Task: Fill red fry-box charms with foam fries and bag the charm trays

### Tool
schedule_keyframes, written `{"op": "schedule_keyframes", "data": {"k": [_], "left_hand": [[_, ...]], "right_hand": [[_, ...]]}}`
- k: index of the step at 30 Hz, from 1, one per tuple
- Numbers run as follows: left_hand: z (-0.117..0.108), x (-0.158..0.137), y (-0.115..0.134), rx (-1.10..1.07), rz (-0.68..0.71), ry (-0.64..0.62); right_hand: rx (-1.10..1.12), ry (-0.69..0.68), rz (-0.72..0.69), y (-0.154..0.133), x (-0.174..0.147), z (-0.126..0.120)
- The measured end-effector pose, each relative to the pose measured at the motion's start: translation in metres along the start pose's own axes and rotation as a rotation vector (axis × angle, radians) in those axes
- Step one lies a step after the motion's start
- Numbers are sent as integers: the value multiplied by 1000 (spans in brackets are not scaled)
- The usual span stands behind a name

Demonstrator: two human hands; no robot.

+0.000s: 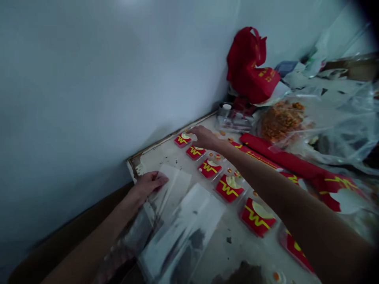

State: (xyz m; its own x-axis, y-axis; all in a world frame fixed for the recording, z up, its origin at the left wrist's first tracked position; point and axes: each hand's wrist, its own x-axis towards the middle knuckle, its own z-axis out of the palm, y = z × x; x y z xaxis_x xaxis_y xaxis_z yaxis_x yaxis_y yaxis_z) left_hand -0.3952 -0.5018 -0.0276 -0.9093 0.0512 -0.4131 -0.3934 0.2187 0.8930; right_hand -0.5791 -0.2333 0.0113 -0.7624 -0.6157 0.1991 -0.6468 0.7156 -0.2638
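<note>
My left hand (151, 183) is closed, its thumb and fingers pinching a clear plastic bag (176, 177) near the table's left corner. Below it lie more flat clear bags (189, 225), stacked and overlapping. My right hand (203, 136) reaches to the far end of a row of small red packets, fingers stretched over the last packet (182, 140); whether they touch it I cannot tell. Each packet has a yellow zigzag mark and a clear edge. Nearer ones in the row include a red packet (209, 168), another packet (229, 188) and a larger-looking packet (257, 217).
A white wall (89, 86) borders the worn table (154, 157). Behind my right arm lie long red printed strips (278, 161) and a clear bag of orange-brown pieces (284, 120). A red cloth bag (251, 71) stands against the wall. Small orange-and-white bits lie beside the packets.
</note>
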Motion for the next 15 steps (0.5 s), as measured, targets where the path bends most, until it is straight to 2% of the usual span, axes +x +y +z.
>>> {"op": "schedule_keyframes", "data": {"k": [3, 6, 10, 12, 15], "left_hand": [[-21, 12, -3, -67, -59, -15], [-36, 21, -1, -106, -145, -95], [-51, 28, 3, -74, -197, -138], [-57, 30, 4, 0, -172, -158], [-64, 32, 5, 102, -84, -149]], "right_hand": [[-92, -293, -1, 5, 58, 19], [-118, -470, 21, 14, 93, 27], [-127, -538, -5, 23, 118, 22], [-205, -541, -18, 24, 123, 22], [-375, -490, -112, 24, 124, 29]]}}
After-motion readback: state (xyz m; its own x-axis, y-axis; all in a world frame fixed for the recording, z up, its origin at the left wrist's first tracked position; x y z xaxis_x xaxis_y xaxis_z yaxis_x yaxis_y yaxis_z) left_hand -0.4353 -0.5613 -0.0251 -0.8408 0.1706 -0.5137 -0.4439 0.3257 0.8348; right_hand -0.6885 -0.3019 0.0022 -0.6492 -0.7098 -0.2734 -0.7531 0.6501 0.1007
